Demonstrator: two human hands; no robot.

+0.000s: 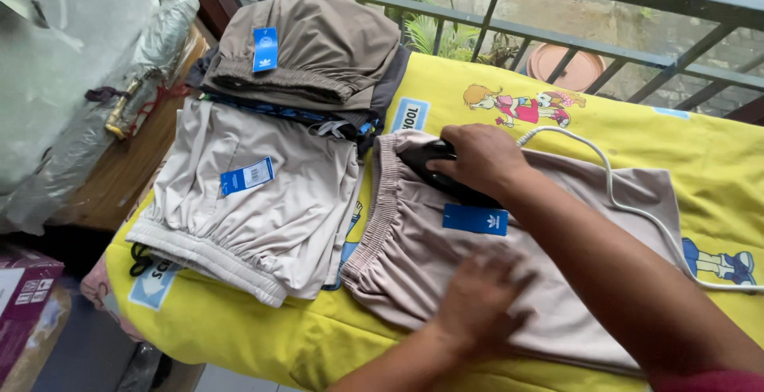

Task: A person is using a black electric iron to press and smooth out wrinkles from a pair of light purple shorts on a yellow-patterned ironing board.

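**On the yellow cloth: shorts under the iron**

Across the table lies a yellow sheet (637, 133) printed with cartoon children, and it serves as the pressing surface. Behind it runs a metal railing (557, 38) with plants and a clay pot beyond. At the left edge sits a plastic-wrapped bundle (72, 74) on a wooden top.

On the sheet, a pair of beige shorts (589, 201) is spread flat, waistband to the left, a blue tag (475, 219) on the fabric. Beside it, to the left, a folded pale pair (263, 209) with its own blue tag lies finished-looking, and behind that a stack of darker folded pairs (318, 50).

The right hand (477, 157) is closed round a black iron (434, 165), which rests near the waistband; its white cord (629, 201) trails off to the right across the shorts. The left hand (477, 300) is open, palm down, fingers blurred, flat on the lower part of the cloth.

By the look of it, the pressing stage is in hand, one palm smoothing while the iron works the top. The next pass, I would judge, calls for keeping the tag and the cord out of the iron's path, and the smoothing palm well clear of the hot plate.
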